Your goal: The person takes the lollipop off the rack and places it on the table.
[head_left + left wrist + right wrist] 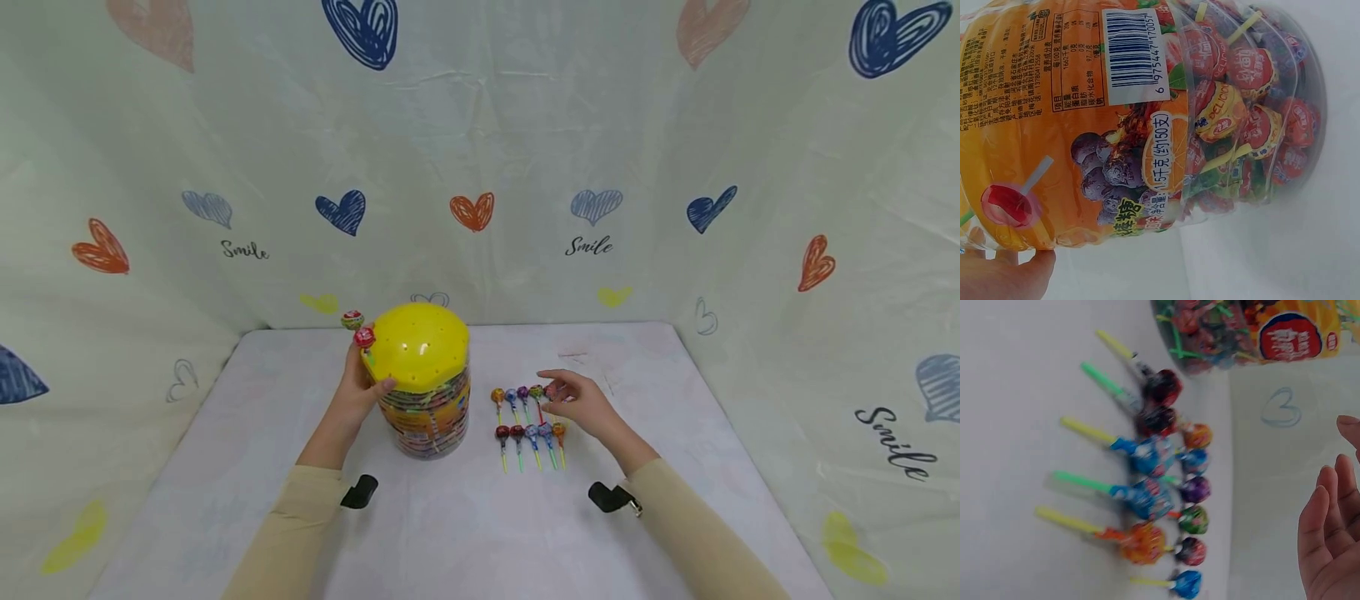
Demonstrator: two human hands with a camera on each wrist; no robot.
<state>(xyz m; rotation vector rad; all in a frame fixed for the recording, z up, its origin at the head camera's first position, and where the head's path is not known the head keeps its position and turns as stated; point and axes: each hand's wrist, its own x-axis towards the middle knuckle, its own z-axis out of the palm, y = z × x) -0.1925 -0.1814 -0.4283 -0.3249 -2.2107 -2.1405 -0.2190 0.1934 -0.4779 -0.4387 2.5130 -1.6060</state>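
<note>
A big clear jar of wrapped lollipops, with a yellow domed lid dotted with small holes, stands left of the table's middle. My left hand grips its left side near the top, thumb at the lid's edge. Two lollipops, a greenish one and a red one, stick out at the lid's left. Over the right end of a back row of lollipops hovers my right hand. Its fingers are apart and hold nothing in the right wrist view. A front row of lollipops lies closer to me.
The white table reaches back to a hanging cloth printed with hearts and "Smile". This cloth also closes off both sides. A black wrist camera sits at the left sleeve, another camera at the right.
</note>
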